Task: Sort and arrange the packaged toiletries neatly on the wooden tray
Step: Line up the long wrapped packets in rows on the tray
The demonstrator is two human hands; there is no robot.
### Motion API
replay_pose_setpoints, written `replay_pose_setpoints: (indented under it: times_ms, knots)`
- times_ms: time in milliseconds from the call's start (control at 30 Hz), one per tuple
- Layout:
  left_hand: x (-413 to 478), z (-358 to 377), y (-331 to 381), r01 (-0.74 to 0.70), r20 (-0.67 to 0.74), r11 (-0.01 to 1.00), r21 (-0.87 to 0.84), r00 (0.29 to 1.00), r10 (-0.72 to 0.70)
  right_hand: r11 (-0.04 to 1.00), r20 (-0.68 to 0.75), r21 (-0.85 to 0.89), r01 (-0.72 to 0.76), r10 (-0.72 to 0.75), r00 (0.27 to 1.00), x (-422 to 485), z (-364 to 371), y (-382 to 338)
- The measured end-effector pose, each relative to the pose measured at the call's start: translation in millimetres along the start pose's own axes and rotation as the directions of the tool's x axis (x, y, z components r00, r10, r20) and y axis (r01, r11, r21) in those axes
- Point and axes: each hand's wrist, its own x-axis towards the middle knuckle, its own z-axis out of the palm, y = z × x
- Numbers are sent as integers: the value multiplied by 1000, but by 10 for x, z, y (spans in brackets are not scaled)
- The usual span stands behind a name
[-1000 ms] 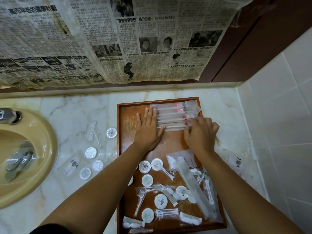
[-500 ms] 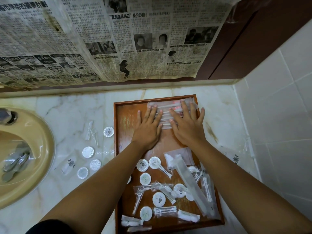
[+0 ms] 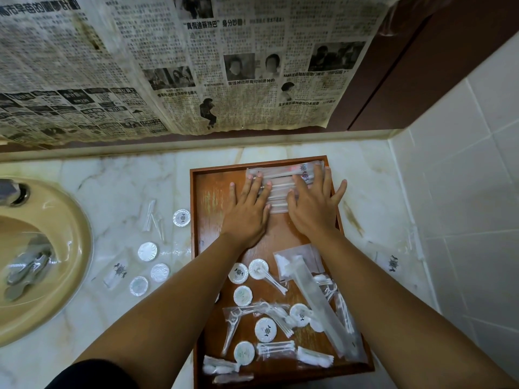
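Head view, looking down. Wooden tray (image 3: 213, 197) on a marble counter (image 3: 118, 178), just right of a beige sink (image 3: 75, 220) and close to a tiled wall (image 3: 463, 178).

At the tray's far end, a row of long clear packets (image 3: 278, 179), laid side by side and crosswise. Left hand (image 3: 247, 211) flat on the row's left part, fingers straight and slightly spread, pressing down, gripping nothing. Right hand (image 3: 314, 209) flat on the row's right part, fingers straight and fanned, little finger out over the tray's right rim, likewise gripping nothing. Thumbs near each other at the middle; touching or not, cannot tell.

Nearer on the tray, a loose jumble: round white packets (image 3: 238, 273), bags of small white sticks (image 3: 276, 349), and a big clear sleeve (image 3: 323, 304) lying diagonally across them.

Off the tray, on the counter to its left, more round discs (image 3: 147, 251) and a few thin clear sachets (image 3: 150, 211). To the tray's right, a clear pouch with a dark crest (image 3: 393, 263). Behind the counter, yellowed newspaper (image 3: 196, 66) hung across the wall.
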Motion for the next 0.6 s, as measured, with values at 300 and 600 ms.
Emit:
replay_pose_setpoints:
  times_ms: [300,600]
  knots:
    - [10,8,4,4,5,1000,1,1000,-4,973,-146,15,229,-225,963,176,-42,-42]
    - [19,12,12,15,16,1000,-2,1000,-15,995,-5,-68,74,-74,997,165,-40,-85]
